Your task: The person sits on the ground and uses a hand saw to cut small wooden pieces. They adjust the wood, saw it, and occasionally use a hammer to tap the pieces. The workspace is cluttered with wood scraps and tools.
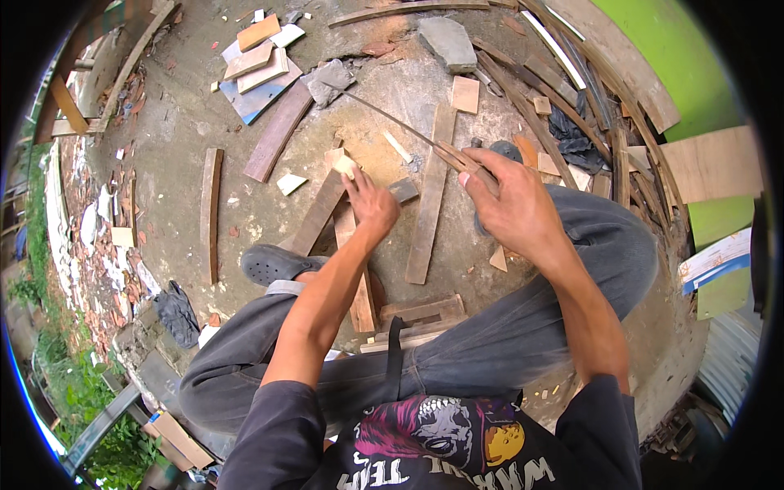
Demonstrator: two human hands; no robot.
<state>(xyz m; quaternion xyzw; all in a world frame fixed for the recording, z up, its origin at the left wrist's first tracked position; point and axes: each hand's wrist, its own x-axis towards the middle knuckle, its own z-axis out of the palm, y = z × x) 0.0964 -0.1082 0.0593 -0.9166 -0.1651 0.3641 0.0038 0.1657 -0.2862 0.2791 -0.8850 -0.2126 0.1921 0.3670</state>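
My right hand (514, 200) is wrapped round the wooden handle of a handsaw (388, 117). Its long thin dark blade, seen nearly edge-on, slants away to the far left toward a grey stone (329, 83). The blade appears raised and touches no wood that I can make out. With bent fingers my left hand (373, 206) grips a small pale wood block (346, 167) at the far end of a brown plank (320, 214). A second plank (361, 294) crosses under my left forearm. To their right lies a longer flat plank (431, 196).
Sawdust and offcuts litter the concrete floor. Several cut wood pieces (258, 61) lie on a blue-white board at the far left, near a loose plank (211, 216). A large stone (448, 46) stands ahead. Long wood strips (531, 110) pile up along the right.
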